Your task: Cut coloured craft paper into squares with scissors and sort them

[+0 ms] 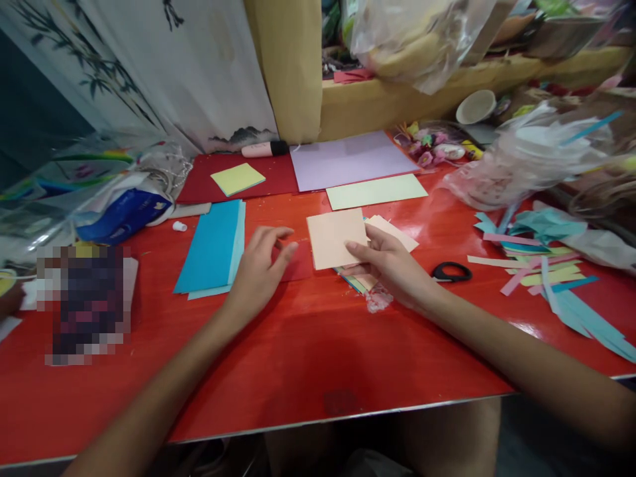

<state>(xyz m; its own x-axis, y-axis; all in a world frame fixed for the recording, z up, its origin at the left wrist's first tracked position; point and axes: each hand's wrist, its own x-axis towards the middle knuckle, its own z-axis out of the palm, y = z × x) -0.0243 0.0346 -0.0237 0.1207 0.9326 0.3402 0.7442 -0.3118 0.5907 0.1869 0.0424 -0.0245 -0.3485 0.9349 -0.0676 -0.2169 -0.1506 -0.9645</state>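
My right hand pinches a square of peach paper between thumb and fingers, above the middle of the red table. Beneath that hand lie more paper pieces, among them a pale peach sheet and some coloured edges. My left hand is empty, thumb and fingers apart, over a piece of red paper. Left of it rests a stack of blue paper. Scissors with a black handle lie just right of my right wrist, their blades mostly hidden.
Paper strips are heaped at the right, before a plastic-wrapped cup. Along the back lie a lilac sheet, a pale green strip, yellow paper squares and a pink marker. Plastic bags crowd the left.
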